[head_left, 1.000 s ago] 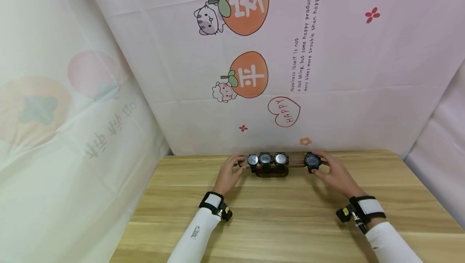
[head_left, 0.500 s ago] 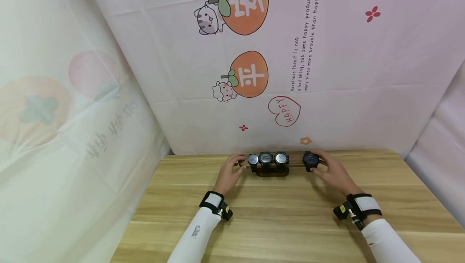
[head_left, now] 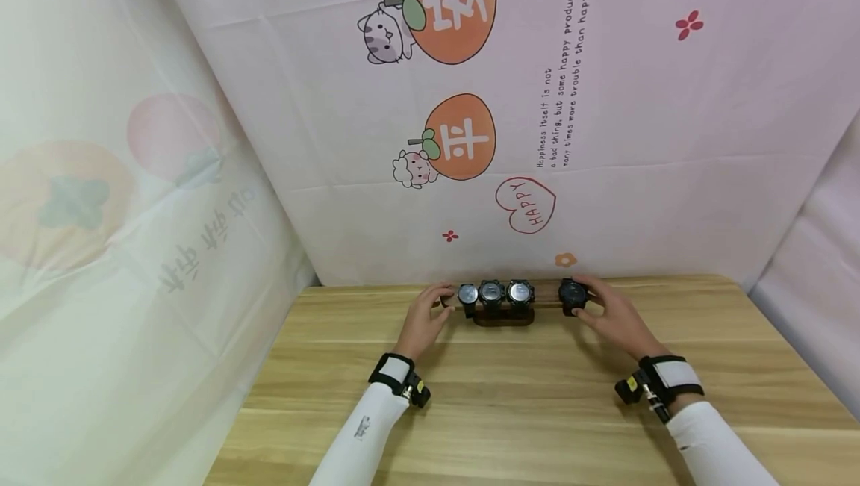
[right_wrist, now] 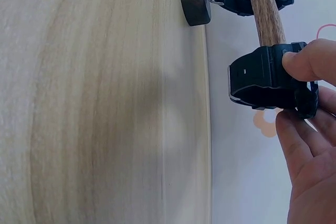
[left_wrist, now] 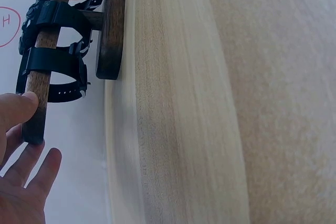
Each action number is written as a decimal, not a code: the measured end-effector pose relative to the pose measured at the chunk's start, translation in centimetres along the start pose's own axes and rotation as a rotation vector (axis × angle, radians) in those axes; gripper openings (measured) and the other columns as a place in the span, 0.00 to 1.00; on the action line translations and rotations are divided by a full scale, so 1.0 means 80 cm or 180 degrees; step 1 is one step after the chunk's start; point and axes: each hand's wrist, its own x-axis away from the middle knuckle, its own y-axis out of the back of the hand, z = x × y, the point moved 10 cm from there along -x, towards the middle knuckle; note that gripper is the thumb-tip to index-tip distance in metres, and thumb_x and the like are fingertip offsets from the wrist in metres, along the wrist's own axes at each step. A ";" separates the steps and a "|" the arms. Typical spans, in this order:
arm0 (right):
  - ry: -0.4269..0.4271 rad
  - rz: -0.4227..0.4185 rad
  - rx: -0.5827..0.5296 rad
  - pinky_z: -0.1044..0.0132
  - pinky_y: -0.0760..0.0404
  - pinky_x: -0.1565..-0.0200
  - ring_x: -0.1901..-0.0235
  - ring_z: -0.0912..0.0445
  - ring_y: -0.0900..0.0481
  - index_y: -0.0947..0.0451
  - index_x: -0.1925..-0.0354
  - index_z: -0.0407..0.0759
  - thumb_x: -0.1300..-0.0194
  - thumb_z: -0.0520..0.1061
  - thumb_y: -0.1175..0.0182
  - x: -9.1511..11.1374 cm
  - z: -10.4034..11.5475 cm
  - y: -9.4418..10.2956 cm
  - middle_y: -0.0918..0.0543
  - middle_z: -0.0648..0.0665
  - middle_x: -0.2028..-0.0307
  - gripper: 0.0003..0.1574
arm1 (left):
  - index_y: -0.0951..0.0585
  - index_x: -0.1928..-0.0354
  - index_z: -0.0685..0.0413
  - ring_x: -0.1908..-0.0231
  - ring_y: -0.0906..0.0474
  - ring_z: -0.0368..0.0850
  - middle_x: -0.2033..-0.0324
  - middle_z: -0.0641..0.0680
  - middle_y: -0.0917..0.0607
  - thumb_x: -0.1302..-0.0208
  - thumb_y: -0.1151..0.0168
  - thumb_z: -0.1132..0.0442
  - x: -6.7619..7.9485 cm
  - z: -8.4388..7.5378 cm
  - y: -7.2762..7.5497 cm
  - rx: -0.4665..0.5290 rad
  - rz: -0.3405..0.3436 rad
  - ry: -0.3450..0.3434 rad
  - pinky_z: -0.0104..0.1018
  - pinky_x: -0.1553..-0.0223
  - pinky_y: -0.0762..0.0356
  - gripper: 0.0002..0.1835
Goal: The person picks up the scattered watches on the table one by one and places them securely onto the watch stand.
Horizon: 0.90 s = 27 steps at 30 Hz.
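Note:
A dark wooden watch stand (head_left: 549, 294) with a horizontal bar stands at the back of the table. Three black-strapped watches (head_left: 491, 292) hang side by side on its left and middle part. My left hand (head_left: 422, 320) grips the bar's left end, thumb on the wood (left_wrist: 39, 85) in the left wrist view. My right hand (head_left: 614, 316) pinches another black watch (head_left: 573, 295) between thumb and fingers. In the right wrist view, this watch's closed strap (right_wrist: 257, 74) loops around the bar's right end, which is hidden inside it.
The stand's base (left_wrist: 112, 30) rests on the wood-grain table (head_left: 510, 411) near its back edge. Behind rises a white printed cloth (head_left: 625, 135), close to the stand. Another cloth (head_left: 134, 247) hangs along the left side.
My right hand has moved slightly left, carrying its watch further along the bar toward the others. My left hand has stayed at the bar's left end.

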 end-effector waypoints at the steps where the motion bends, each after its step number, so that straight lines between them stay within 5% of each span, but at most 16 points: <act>1: -0.0002 0.0000 0.0005 0.37 0.27 0.45 0.44 0.33 0.29 0.38 0.31 0.41 0.41 0.38 0.33 0.000 0.000 0.000 0.35 0.31 0.34 0.43 | 0.21 0.46 0.56 0.39 0.31 0.46 0.39 0.49 0.25 0.38 0.35 0.67 0.000 0.000 0.000 -0.0006 0.0003 0.0010 0.41 0.42 0.26 0.18; 27: 0.0050 0.0047 -0.0052 0.36 0.29 0.44 0.43 0.34 0.30 0.41 0.27 0.51 0.37 0.44 0.35 -0.007 0.010 -0.014 0.37 0.33 0.32 0.44 | 0.21 0.46 0.55 0.38 0.32 0.50 0.39 0.50 0.25 0.39 0.35 0.70 0.000 0.006 -0.004 0.0048 -0.0020 -0.0003 0.43 0.43 0.24 0.18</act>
